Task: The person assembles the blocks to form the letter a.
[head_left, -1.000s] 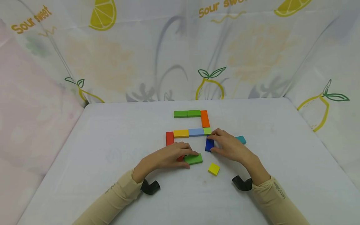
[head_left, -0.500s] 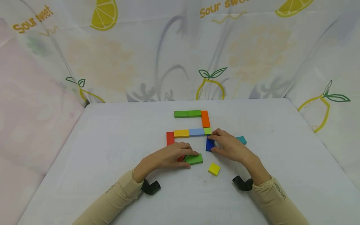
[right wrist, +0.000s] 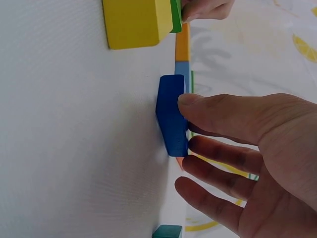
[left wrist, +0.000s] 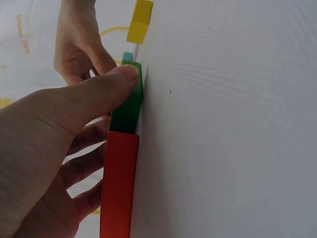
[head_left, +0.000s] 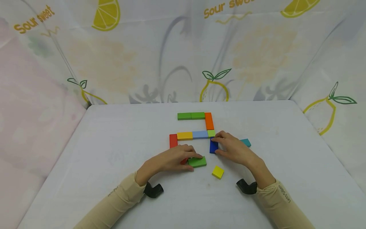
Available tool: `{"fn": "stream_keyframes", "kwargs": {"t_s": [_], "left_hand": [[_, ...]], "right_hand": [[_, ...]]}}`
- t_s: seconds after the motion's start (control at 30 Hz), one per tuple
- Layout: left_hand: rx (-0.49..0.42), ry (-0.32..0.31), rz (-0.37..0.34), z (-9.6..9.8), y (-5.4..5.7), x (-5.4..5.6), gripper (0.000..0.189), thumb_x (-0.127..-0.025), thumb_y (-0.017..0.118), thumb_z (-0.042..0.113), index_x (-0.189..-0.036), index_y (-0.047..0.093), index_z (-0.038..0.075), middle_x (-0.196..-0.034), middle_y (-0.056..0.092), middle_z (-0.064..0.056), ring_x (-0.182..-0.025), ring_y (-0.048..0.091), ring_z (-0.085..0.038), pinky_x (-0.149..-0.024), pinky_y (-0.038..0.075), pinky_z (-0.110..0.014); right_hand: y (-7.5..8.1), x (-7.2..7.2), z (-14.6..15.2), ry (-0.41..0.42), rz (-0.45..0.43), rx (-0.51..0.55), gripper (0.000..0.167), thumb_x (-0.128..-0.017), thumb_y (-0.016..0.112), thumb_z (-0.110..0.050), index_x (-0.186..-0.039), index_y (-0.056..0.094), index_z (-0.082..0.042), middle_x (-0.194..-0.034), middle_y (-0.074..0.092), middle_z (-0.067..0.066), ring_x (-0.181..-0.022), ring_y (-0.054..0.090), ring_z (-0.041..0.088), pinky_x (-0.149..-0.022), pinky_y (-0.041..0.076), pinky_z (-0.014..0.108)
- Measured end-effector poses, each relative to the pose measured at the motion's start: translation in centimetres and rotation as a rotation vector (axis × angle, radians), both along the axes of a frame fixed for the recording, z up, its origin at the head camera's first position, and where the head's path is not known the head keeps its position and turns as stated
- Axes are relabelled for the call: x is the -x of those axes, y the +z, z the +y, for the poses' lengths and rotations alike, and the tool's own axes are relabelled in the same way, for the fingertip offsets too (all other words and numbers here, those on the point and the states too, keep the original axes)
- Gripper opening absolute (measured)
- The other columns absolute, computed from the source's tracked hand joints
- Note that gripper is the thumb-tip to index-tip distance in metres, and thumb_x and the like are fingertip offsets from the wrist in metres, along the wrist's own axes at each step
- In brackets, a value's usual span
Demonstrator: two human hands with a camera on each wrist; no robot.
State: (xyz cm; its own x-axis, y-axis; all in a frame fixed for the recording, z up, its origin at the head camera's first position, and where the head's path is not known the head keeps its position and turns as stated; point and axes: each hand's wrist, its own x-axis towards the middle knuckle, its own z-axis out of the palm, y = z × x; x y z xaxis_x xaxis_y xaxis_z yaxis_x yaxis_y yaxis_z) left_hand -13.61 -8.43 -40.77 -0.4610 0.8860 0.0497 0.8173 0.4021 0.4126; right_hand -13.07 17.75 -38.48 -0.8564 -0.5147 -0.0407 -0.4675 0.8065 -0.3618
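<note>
My left hand [head_left: 172, 158] pinches a green block [head_left: 197, 163], thumb on the near side and a finger on its far edge. In the left wrist view that block's end meets a red block [left wrist: 119, 183], which the hand partly covers in the head view. On the right, my right hand [head_left: 237, 149] holds a dark blue block [head_left: 213, 147] between thumb and fingers; its far end lies right at a small lime block [head_left: 211, 133]. A loose yellow block [head_left: 218, 172] sits nearer the body, between the two hands.
Beyond the hands, light blue [head_left: 200, 135], amber [head_left: 184, 136] and red [head_left: 173, 140] blocks continue the line. An orange block [head_left: 209, 121] leads back to two green blocks [head_left: 191, 116]. A teal block [head_left: 246, 142] lies behind the right hand. Printed cloth [head_left: 143, 57] hangs behind the table.
The dark blue block has edged very slightly away from the body, toward the lime block, in my right hand's grip. My left hand and the green block stay where they were.
</note>
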Motion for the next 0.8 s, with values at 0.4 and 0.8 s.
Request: {"fn": "stream_keyframes", "kwargs": {"t_s": [0.4,0.8], "left_hand": [[0.01,0.004,0.01,0.01,-0.23,0.06,0.044,-0.086,0.069,0.033,-0.127,0.059,0.02,-0.11,0.06,0.003,-0.093,0.052,-0.009,-0.082,0.044,-0.018],[0.031,0.016,0.005,0.09,0.03,-0.07,0.045,-0.086,0.068,0.033,-0.128,0.059,0.02,-0.111,0.06,0.002,-0.094,0.052,-0.009,-0.082,0.044,-0.018]], "right_hand": [[-0.25,0.11,0.08,0.016,0.024,-0.003,0.044,-0.087,0.068,-0.019,-0.127,0.058,-0.004,-0.125,0.054,0.013,-0.112,0.056,0.027,-0.094,0.048,0.043],[0.01,-0.04,0.08,0.021,0.013,0.015,0.039,-0.088,0.067,-0.021,-0.124,0.06,-0.007,-0.122,0.055,0.01,-0.11,0.056,0.024,-0.094,0.049,0.041]]}}
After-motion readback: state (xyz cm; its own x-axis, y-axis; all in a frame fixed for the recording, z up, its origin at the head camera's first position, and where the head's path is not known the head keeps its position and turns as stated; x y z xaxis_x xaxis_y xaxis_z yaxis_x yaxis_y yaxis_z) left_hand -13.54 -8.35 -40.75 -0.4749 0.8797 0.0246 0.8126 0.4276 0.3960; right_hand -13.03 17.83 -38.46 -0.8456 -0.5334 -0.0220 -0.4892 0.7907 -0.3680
